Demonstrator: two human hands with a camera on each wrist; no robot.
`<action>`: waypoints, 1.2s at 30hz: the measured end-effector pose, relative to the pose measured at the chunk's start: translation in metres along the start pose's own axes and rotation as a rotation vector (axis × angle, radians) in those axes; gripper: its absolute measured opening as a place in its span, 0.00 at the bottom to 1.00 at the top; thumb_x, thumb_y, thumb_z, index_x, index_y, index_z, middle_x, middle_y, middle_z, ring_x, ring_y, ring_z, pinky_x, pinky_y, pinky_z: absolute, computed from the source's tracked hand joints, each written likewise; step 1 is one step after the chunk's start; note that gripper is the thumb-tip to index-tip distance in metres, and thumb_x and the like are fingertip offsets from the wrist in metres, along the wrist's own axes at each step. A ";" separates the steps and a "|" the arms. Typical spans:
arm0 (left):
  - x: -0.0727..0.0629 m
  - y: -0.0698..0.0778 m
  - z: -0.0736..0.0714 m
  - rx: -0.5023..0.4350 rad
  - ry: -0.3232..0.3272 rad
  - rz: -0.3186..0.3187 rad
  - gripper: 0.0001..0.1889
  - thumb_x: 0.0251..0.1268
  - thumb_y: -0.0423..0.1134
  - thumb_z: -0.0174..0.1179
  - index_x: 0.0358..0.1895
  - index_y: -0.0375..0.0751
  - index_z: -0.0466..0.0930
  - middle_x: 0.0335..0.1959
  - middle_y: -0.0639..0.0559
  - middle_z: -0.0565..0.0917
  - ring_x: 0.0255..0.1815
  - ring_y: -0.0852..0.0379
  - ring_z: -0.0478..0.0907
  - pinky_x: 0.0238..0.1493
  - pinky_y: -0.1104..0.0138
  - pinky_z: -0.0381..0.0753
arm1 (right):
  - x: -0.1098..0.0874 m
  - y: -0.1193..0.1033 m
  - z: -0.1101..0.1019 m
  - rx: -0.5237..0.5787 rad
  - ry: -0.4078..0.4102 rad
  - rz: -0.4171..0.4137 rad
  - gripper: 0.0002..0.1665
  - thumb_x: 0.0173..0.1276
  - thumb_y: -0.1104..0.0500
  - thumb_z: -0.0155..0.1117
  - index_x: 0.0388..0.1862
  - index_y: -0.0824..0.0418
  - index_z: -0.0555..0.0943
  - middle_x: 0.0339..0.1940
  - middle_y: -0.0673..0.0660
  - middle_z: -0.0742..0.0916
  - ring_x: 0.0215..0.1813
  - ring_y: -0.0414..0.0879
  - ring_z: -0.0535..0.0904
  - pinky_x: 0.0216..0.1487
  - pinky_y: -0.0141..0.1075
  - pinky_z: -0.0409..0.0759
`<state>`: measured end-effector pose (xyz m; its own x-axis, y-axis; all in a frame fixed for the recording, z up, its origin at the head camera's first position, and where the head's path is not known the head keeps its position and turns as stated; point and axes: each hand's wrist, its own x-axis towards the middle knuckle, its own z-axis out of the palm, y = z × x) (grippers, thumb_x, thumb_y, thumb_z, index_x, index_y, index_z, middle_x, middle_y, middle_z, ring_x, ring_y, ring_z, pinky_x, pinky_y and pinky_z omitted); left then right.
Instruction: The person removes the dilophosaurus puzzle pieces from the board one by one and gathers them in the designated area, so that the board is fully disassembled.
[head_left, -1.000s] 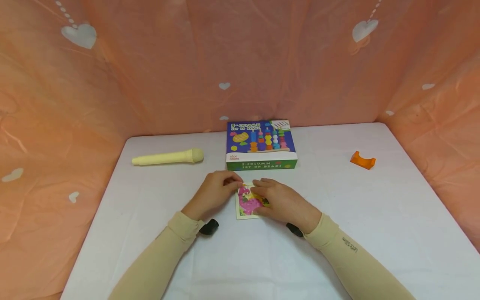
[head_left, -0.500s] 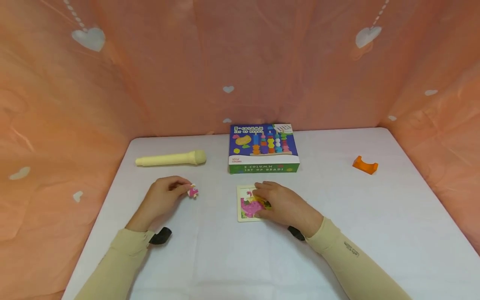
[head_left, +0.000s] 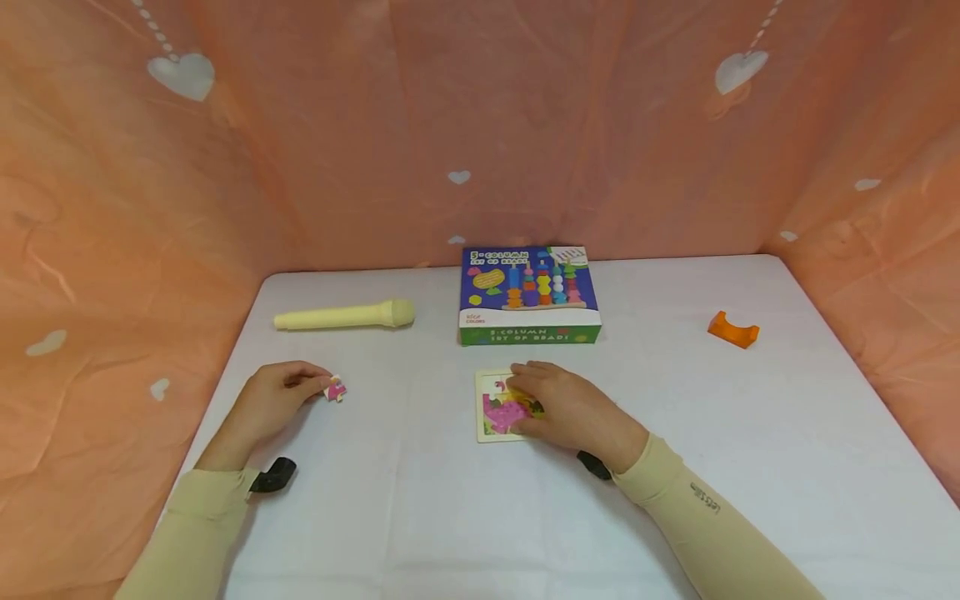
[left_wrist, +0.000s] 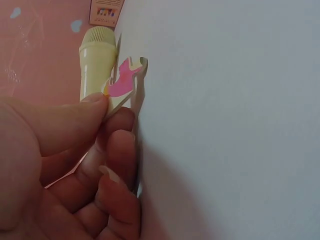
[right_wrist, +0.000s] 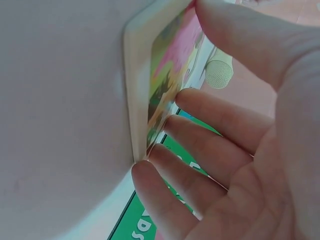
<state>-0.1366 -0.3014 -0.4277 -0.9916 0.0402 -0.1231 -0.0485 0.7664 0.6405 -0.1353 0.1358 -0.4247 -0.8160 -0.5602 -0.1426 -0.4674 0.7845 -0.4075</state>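
Plainly, the left hand (head_left: 273,400) is pinching a pink-and-white puzzle piece (head_left: 334,389) between thumb and forefinger, the remaining fingers bending in behind. The thumb is covering one end of the piece, and whether its lower edge is touching the counter (head_left: 420,517) is hard to tell. The right hand (head_left: 562,404) is resting on a puzzle board (right_wrist: 139,95) with fairly straight, spread fingers and its thumb, hiding the board's right part; a pink figure is showing left of those fingers, and the close view is cutting the board off at its top edge.

Below each hand a black wrist device (head_left: 275,475) is jutting out, the right one mostly tucked behind the wrist. Small dark lettering is running along the right sleeve (head_left: 701,500), seemingly reading "Let's Slim".

Beyond the left fingers, a cream toy microphone (head_left: 343,316) is lying sideways. Past the right fingertips, a box (head_left: 529,292) is displaying "5-COLUMN SET OF BEADS" on its top and again on its green side; low on the top, "COLORS" is sitting under a red word too small to read. Well to the right of the right fingers, an orange notched block (head_left: 733,331) is lying. Farthest out, a peach cloth (head_left: 337,150) with pale hearts is hanging.
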 end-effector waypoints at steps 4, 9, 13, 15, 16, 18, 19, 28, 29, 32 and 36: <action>0.001 -0.003 -0.001 0.013 -0.004 -0.005 0.14 0.81 0.48 0.64 0.53 0.43 0.91 0.47 0.48 0.93 0.45 0.60 0.84 0.47 0.73 0.78 | -0.001 0.000 -0.001 0.000 0.001 0.004 0.37 0.72 0.45 0.77 0.74 0.59 0.81 0.81 0.58 0.79 0.85 0.58 0.69 0.83 0.53 0.69; 0.000 -0.002 -0.001 0.050 -0.003 -0.003 0.15 0.81 0.51 0.64 0.52 0.44 0.91 0.50 0.47 0.92 0.51 0.54 0.82 0.53 0.66 0.77 | 0.000 0.001 -0.002 -0.012 0.010 0.001 0.37 0.71 0.43 0.78 0.73 0.58 0.82 0.81 0.57 0.78 0.84 0.58 0.70 0.82 0.53 0.70; 0.000 -0.002 0.001 0.063 0.002 0.001 0.15 0.80 0.51 0.65 0.52 0.44 0.91 0.50 0.45 0.92 0.52 0.51 0.82 0.54 0.61 0.77 | 0.001 0.003 -0.005 -0.029 0.033 0.018 0.36 0.70 0.43 0.79 0.72 0.58 0.83 0.80 0.57 0.79 0.83 0.58 0.72 0.81 0.54 0.72; 0.001 -0.001 0.002 0.068 0.008 0.008 0.15 0.80 0.50 0.65 0.52 0.43 0.91 0.50 0.44 0.92 0.52 0.49 0.82 0.54 0.59 0.77 | 0.002 0.004 -0.007 -0.039 0.039 0.032 0.36 0.70 0.43 0.79 0.71 0.58 0.83 0.79 0.58 0.80 0.82 0.58 0.73 0.80 0.54 0.73; 0.000 -0.001 0.002 0.075 0.014 0.008 0.15 0.80 0.51 0.65 0.52 0.43 0.91 0.50 0.44 0.92 0.53 0.48 0.83 0.54 0.58 0.77 | 0.002 0.005 -0.007 -0.043 0.041 0.039 0.36 0.70 0.42 0.78 0.71 0.58 0.84 0.79 0.58 0.80 0.81 0.58 0.74 0.79 0.54 0.74; 0.000 0.003 0.002 0.083 0.029 0.003 0.16 0.80 0.51 0.64 0.52 0.43 0.91 0.50 0.43 0.91 0.52 0.47 0.83 0.54 0.57 0.77 | 0.002 0.006 -0.009 -0.044 0.040 0.051 0.36 0.70 0.42 0.78 0.70 0.58 0.84 0.78 0.59 0.81 0.80 0.58 0.75 0.79 0.54 0.75; -0.001 0.007 0.003 0.080 0.037 0.002 0.16 0.80 0.50 0.63 0.53 0.42 0.90 0.49 0.43 0.91 0.52 0.46 0.83 0.53 0.57 0.77 | 0.002 0.007 -0.009 -0.046 0.041 0.053 0.36 0.70 0.41 0.78 0.70 0.58 0.84 0.77 0.59 0.82 0.80 0.58 0.76 0.78 0.54 0.76; 0.009 0.093 0.054 -0.031 -0.061 0.204 0.08 0.78 0.43 0.67 0.51 0.47 0.90 0.44 0.52 0.90 0.44 0.55 0.82 0.49 0.61 0.82 | -0.001 0.012 -0.011 -0.048 0.058 0.064 0.34 0.69 0.43 0.80 0.67 0.60 0.86 0.73 0.60 0.85 0.75 0.58 0.80 0.75 0.53 0.78; 0.012 0.104 0.063 -0.061 -0.104 0.216 0.07 0.77 0.43 0.68 0.50 0.48 0.90 0.44 0.53 0.89 0.44 0.55 0.82 0.50 0.61 0.83 | -0.001 0.013 -0.012 -0.044 0.056 0.066 0.34 0.69 0.44 0.80 0.67 0.60 0.86 0.73 0.60 0.85 0.76 0.58 0.80 0.76 0.53 0.78; 0.021 0.135 0.088 -0.108 -0.200 0.234 0.06 0.75 0.43 0.70 0.49 0.48 0.90 0.43 0.54 0.88 0.44 0.56 0.82 0.50 0.61 0.83 | 0.000 0.012 -0.013 -0.026 0.051 0.075 0.34 0.68 0.44 0.80 0.67 0.60 0.86 0.73 0.60 0.85 0.76 0.58 0.79 0.76 0.54 0.78; 0.033 0.165 0.117 -0.025 -0.236 0.294 0.07 0.73 0.42 0.71 0.48 0.45 0.91 0.42 0.54 0.87 0.43 0.56 0.81 0.50 0.61 0.84 | 0.001 0.012 -0.012 -0.019 0.056 0.063 0.32 0.67 0.47 0.81 0.65 0.61 0.87 0.72 0.61 0.86 0.74 0.58 0.81 0.75 0.54 0.79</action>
<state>-0.1636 -0.0990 -0.4148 -0.9089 0.4048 -0.1002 0.2284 0.6843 0.6925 -0.1457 0.1476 -0.4189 -0.8613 -0.4946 -0.1162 -0.4210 0.8228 -0.3818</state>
